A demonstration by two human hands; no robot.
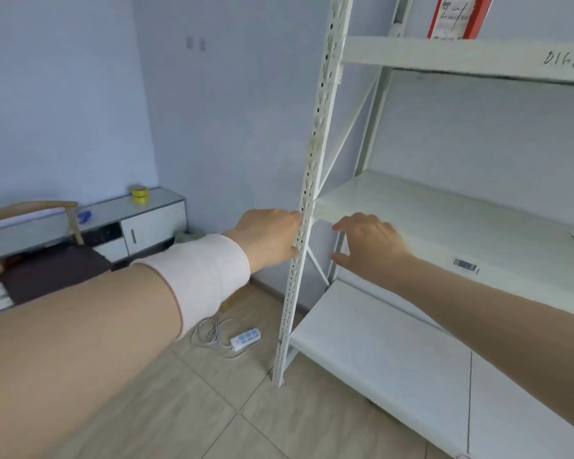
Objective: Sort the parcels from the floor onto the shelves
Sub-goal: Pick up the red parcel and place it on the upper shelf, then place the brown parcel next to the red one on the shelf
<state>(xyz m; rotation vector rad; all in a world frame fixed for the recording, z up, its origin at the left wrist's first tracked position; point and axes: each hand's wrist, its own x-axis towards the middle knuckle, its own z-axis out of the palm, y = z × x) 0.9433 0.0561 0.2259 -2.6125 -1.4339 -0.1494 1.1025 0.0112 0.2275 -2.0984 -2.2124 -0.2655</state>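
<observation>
At the far left a wooden chair back (30,207) stands before a low white cabinet (153,220), which carries a yellow tape roll (140,194). A left forearm with a pale wrap (206,270) crosses the lower left. Beneath it a white power strip (246,337) lies on the tiled floor. At centre the left hand (269,236) meets the perforated upright post (315,160) of the shelves. Its fingertips pass behind the post, so I cannot tell whether it grasps the post or only touches it. Just right of the post the right hand (368,241) hovers at the front edge of the middle shelf (444,210), fingers loosely bent, thumb apart, holding nothing. A barcode sticker (466,266) sits on that edge, and the lower shelf (378,342) lies below. At the upper right a red-edged parcel (458,14) stands on the top shelf (461,54).
</observation>
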